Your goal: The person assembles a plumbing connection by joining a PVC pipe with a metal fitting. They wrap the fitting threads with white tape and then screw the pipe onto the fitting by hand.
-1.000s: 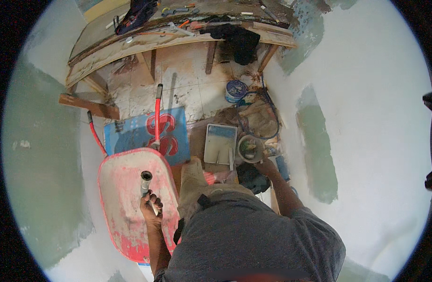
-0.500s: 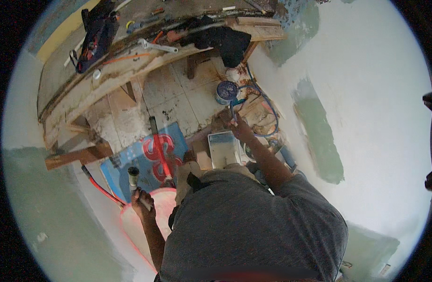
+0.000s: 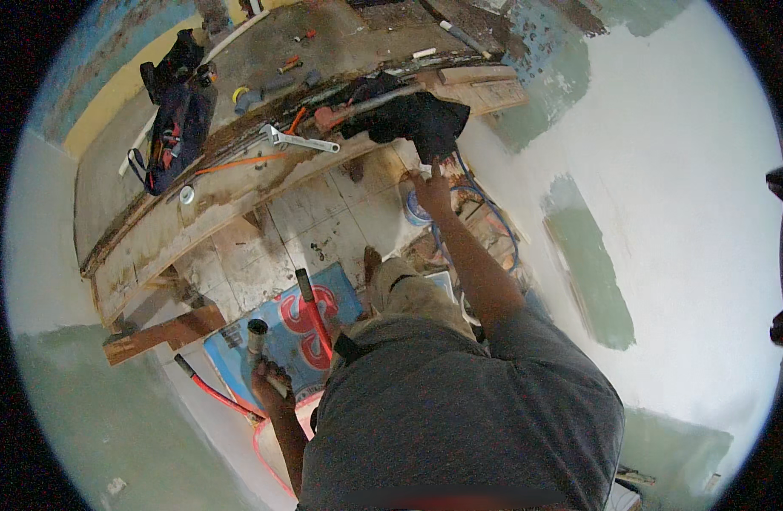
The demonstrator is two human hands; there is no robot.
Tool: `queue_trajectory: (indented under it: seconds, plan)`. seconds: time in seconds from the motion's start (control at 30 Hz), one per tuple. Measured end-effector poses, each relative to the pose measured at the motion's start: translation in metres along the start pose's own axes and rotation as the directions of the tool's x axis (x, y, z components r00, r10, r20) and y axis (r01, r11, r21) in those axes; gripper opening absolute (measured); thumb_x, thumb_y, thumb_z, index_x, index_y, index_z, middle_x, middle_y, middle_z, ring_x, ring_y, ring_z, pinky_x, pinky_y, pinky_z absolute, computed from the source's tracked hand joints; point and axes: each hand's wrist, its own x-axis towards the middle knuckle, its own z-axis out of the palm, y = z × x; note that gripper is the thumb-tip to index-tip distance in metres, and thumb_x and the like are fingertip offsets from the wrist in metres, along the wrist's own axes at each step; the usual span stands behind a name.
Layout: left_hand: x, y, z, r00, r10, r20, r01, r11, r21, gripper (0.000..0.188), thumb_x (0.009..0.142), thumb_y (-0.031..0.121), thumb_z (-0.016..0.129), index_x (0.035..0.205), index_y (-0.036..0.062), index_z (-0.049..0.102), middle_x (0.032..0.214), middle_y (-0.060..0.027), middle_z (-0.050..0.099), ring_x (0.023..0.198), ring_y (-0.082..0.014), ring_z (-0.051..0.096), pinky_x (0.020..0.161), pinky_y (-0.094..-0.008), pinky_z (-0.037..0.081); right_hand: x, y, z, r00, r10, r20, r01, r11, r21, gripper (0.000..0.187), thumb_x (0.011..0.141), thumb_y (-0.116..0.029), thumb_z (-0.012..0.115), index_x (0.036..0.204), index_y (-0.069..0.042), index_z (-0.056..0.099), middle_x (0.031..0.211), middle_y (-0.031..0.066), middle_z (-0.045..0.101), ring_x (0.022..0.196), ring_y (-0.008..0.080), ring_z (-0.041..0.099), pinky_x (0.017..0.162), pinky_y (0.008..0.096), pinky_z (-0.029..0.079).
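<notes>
Low on the left, my left hand (image 3: 274, 385) is wrapped round a short pale pipe piece (image 3: 256, 341) with a wider, dark open end pointing up. It is above a blue board (image 3: 344, 294) with red lettering and close to the red-rimmed wheelbarrow (image 3: 276, 456). My right hand (image 3: 432, 194) reaches forward with fingers stretched out, just below the black cloth (image 3: 421, 123) that hangs over the bench edge; whether it touches the cloth is unclear. Partly behind that hand stands a blue bucket (image 3: 418, 213). A blue hose (image 3: 493, 204) curves beside it.
The worn wooden bench (image 3: 127, 281) crosses ahead, bearing an adjustable wrench (image 3: 302, 140), a dark tool bag (image 3: 174, 140) and pipe pieces. Red wheelbarrow handles (image 3: 316, 319) stick up at the left. A patchy painted wall (image 3: 681, 187) stands on the right; dirty floor tiles (image 3: 323, 213) lie below.
My right hand has moved forward from beside the hose, past the bucket to the black cloth. A leg has stepped forward, and the view has shifted. The left hand keeps the pipe piece.
</notes>
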Motion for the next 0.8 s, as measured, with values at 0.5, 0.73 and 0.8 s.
queue_trajectory:
  seconds: [0.5, 0.73, 0.8]
  plan:
    - [0.203, 0.039, 0.288, 0.985, -0.153, 0.082, 0.129, 0.962, 0.239, 0.020, 0.099, 0.026, 0.063, 0.109, 0.0101, 0.056, 0.073, 0.0008, 0.052, 0.056, -0.0116, 0.050, 0.045, -0.0251, 0.041, 0.204, 0.003, 0.056, 0.991, -0.052, -0.122, 0.036, 0.991, -0.130, 0.034, 0.095, -0.036, 0.076, 0.106, -0.004, 0.071, 0.118, 0.0222, 0.061, 0.092, 0.0405, 0.068, 0.081, 0.0497, 0.057]
    - [0.290, 0.033, 0.419, 0.934, -0.318, 0.161, 0.233, 0.887, 0.398, 0.024, 0.096, 0.027, 0.066, 0.108, 0.0088, 0.056, 0.072, 0.0010, 0.051, 0.056, -0.0103, 0.049, 0.045, -0.0251, 0.040, 0.208, 0.062, 0.019, 0.925, 0.375, 0.064, -0.342, 0.746, 0.571, 0.048, 0.091, -0.040, 0.082, 0.123, -0.011, 0.061, 0.120, 0.0075, 0.065, 0.101, 0.0254, 0.065, 0.085, 0.0445, 0.054]
    - [0.296, 0.021, 0.450, 0.951, -0.267, 0.154, 0.174, 0.877, 0.447, 0.023, 0.096, 0.024, 0.065, 0.109, 0.0070, 0.057, 0.072, 0.0006, 0.051, 0.055, -0.0105, 0.048, 0.045, -0.0253, 0.042, 0.216, 0.113, 0.013, 0.840, 0.540, 0.049, -0.382, 0.525, 0.761, 0.062, 0.093, -0.040, 0.080, 0.141, -0.015, 0.052, 0.136, 0.0056, 0.060, 0.117, 0.0229, 0.061, 0.094, 0.0468, 0.050]
